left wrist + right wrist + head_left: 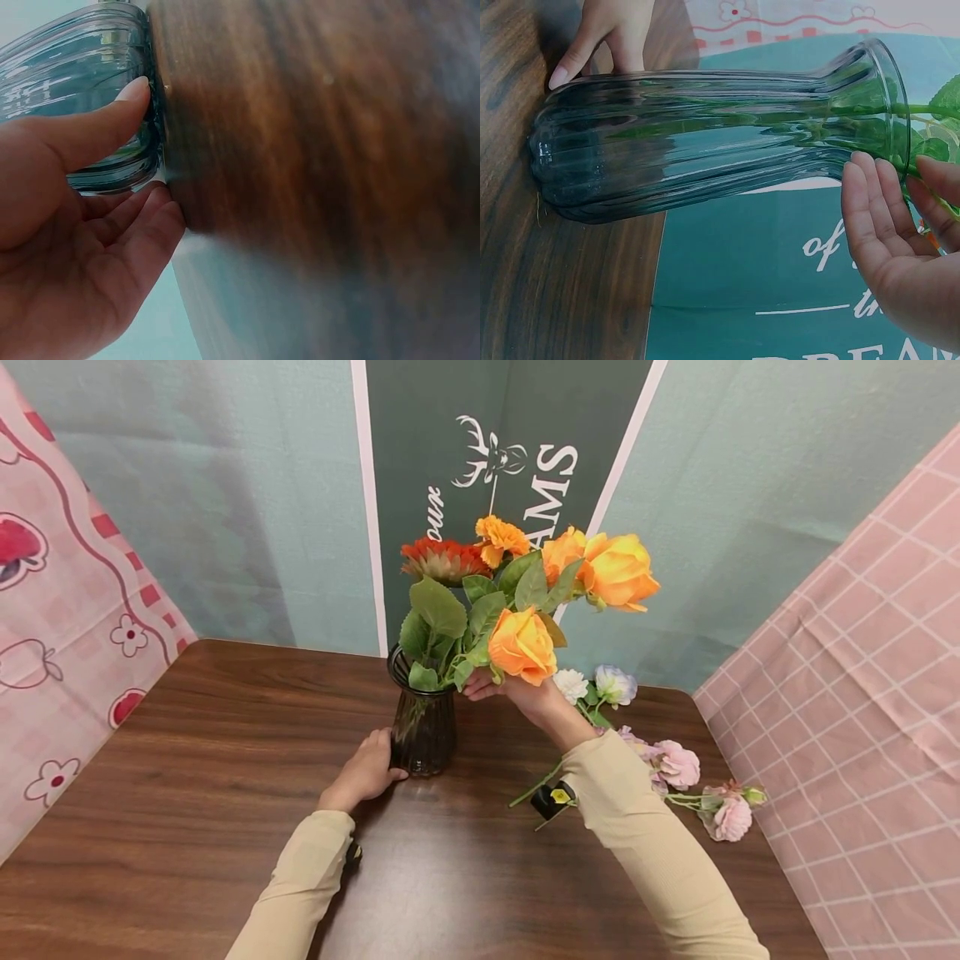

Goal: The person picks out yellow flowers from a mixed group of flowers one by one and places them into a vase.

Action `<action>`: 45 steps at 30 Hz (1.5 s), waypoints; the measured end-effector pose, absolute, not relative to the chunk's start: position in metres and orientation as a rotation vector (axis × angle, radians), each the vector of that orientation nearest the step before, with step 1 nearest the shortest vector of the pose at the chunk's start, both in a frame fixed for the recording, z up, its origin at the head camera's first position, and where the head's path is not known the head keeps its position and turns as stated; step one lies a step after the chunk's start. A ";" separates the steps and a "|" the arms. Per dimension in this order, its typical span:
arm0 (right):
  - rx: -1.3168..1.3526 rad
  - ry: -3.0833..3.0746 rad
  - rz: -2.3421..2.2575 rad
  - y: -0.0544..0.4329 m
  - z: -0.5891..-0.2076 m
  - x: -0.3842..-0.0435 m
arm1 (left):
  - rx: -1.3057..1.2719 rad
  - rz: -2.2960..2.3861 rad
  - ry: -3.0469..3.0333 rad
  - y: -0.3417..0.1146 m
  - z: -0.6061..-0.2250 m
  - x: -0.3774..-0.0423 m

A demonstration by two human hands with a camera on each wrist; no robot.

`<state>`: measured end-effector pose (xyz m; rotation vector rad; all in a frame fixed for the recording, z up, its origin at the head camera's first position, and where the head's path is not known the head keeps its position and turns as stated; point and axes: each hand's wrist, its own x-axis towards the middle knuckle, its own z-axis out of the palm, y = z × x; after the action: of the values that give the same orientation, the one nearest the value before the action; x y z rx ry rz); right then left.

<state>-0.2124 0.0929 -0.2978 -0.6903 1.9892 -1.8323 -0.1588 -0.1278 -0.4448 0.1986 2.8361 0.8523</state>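
Note:
A ribbed, dark see-through glass vase [423, 735] stands upright on the table, with stems and leaves inside. My left hand [365, 770] grips its base from the left; in the left wrist view the thumb [112, 120] lies along the glass. At the mouth, my right hand [525, 693] pinches the stem of an orange rose [522, 646]; the pinch itself is partly hidden. Several fingertips [859, 169] of that hand touch the vase neck. Above the rim spread a red-orange flower [446, 561], a ruffled orange flower [501, 539] and larger orange roses [618, 570].
White and bluish flowers [615, 685] and pink flowers [677, 765] lie on the brown wooden table [225, 760], right of the vase. A small black object [553, 800] sits by the right sleeve. Cloth hangs behind and at both sides.

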 end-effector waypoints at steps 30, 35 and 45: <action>-0.539 2.013 -1.947 0.113 -0.314 -0.200 | 0.190 0.871 2.824 -0.127 -0.447 -0.159; -0.446 1.995 -2.014 0.127 -0.327 -0.192 | 0.191 0.881 2.830 -0.128 -0.448 -0.159; -0.285 2.009 -2.060 0.156 -0.346 -0.181 | 0.188 0.880 2.815 -0.127 -0.447 -0.161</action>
<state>-0.1810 0.1563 -0.3458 -0.2849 2.0088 -2.0598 -0.1607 -0.1267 -0.4473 0.1878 2.8149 0.8797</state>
